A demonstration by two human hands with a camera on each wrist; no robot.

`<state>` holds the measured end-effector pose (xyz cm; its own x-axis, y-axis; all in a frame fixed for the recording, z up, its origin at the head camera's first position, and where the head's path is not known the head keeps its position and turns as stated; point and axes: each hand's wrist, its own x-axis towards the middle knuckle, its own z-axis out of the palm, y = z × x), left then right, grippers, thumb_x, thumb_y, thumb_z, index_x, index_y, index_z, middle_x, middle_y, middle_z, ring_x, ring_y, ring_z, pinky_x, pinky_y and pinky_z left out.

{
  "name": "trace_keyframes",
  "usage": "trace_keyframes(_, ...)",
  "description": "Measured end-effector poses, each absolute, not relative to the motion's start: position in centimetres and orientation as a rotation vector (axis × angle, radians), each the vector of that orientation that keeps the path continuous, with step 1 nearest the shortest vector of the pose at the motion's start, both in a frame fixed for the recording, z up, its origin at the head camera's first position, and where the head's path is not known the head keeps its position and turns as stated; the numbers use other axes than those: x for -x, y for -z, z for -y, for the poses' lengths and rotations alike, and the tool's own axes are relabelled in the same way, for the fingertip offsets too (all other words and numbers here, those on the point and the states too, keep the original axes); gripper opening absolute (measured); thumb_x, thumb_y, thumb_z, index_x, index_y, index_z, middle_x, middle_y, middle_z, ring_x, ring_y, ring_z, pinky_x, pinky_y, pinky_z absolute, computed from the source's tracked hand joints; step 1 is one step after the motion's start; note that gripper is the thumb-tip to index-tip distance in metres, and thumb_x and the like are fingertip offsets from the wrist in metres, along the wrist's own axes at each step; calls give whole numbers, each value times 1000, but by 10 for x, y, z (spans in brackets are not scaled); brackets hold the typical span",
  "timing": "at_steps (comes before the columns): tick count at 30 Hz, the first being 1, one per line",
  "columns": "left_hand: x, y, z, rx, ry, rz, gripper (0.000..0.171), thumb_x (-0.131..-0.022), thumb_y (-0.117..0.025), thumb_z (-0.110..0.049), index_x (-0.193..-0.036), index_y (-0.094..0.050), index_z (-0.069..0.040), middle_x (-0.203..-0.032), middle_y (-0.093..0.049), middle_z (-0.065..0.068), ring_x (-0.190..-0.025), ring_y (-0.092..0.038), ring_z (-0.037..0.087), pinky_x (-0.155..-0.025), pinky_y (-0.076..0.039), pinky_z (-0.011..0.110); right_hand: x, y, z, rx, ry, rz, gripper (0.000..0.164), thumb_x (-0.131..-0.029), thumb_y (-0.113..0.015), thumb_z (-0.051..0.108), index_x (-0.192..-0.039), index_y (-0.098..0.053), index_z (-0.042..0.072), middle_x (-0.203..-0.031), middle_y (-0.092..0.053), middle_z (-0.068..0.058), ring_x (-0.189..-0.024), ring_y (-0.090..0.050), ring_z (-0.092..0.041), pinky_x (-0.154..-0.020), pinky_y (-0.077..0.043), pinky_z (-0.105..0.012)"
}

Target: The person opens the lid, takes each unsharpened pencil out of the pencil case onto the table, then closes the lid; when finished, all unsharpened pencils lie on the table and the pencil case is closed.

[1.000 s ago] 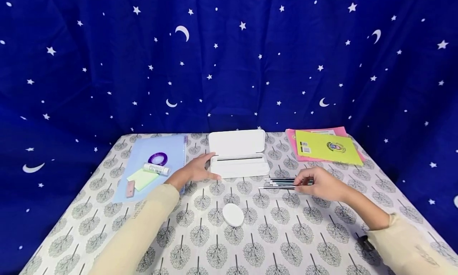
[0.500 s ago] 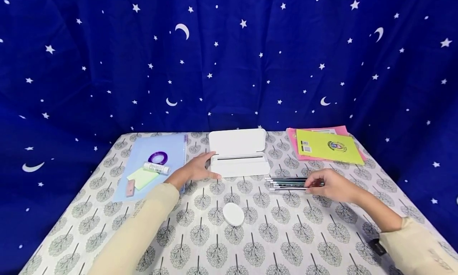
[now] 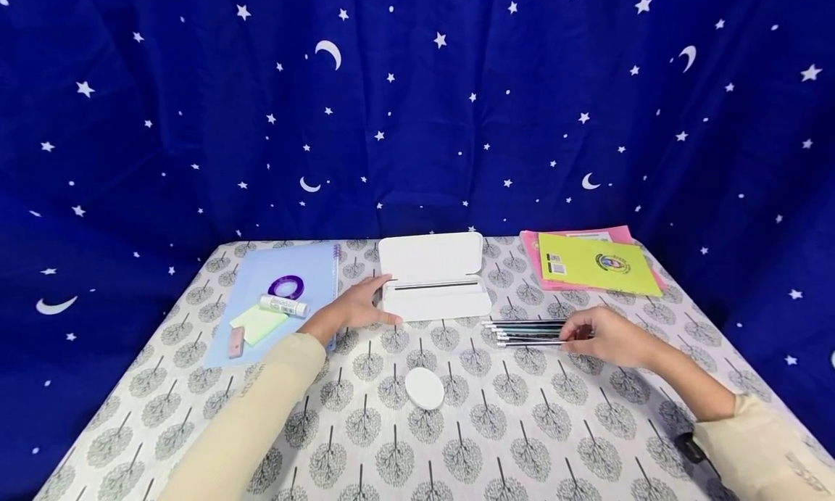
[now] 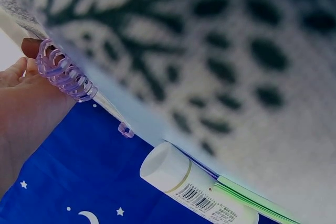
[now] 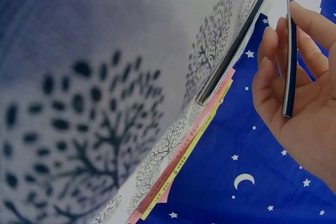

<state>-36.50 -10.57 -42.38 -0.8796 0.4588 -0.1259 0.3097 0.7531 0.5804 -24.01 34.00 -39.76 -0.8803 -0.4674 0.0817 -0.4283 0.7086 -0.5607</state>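
A white pencil case (image 3: pixel 437 307) lies with its lid raised near the back of the table, a dark pencil (image 3: pixel 450 285) along its hinge side. My left hand (image 3: pixel 355 305) holds the case's left end, thumb at the front corner and fingers at the rear. To the right, several dark pencils (image 3: pixel 525 330) lie side by side, pale ends pointing left. My right hand (image 3: pixel 603 336) is at their right ends. In the right wrist view its thumb and fingers pinch one pencil (image 5: pixel 291 51), while another pencil (image 5: pixel 236 45) lies against the cloth.
A blue spiral notebook (image 3: pixel 293 258) at left bears a purple tape ring (image 3: pixel 301 289), glue stick (image 3: pixel 283 306), green sticky notes (image 3: pixel 261 327) and pink eraser (image 3: pixel 236 341). Pink and yellow booklets (image 3: pixel 587 258) lie back right. A white oval disc (image 3: pixel 425 388) sits in front.
My right hand has shifted right, and the nearest pencil in the bunch has slid right with it. My left hand stays at the pencil case.
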Motion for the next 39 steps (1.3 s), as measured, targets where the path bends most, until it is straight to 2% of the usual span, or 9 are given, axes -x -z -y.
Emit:
trace_keyframes(12, 365, 420, 103, -615, -794, -2697, 108, -76, -78, -57, -160, -19, -25, -164, -16, 13, -149, -18, 36, -118, -17, 60, 241, 400, -344, 681, 887, -2859, 6, -86, -75, 8, -91, -72, 10, -78, -64, 3, -65, -54, -9, -56, -50, -24)
trace_keyframes(20, 364, 419, 103, -611, -777, -2703, 107, -77, -77, -58, -160, -18, -26, -165, -14, 12, -150, -16, 35, -118, -16, 60, 243, 402, -344, 686, 867, -2846, 8, -85, -74, 5, -92, -72, 8, -80, -66, 1, -67, -57, -9, -59, -53, -24)
trace_keyframes(27, 363, 420, 105, -595, -791, -2706, 107, -77, -77, -57, -160, -17, -26, -165, -15, 12, -149, -17, 35, -118, -17, 61, 245, 402, -343, 654, 809, -2855, 7, -86, -74, 9, -93, -72, 11, -85, -68, 5, -69, -58, -9, -61, -53, -25)
trace_keyframes(39, 362, 421, 105, -606, -794, -2708, 106, -78, -77, -56, -160, -17, -24, -165, -15, 14, -150, -16, 35, -118, -16, 61, 246, 402, -340, 597, 805, -2850, 7, -86, -75, 10, -92, -72, 9, -82, -67, 3, -69, -59, -11, -62, -53, -24)
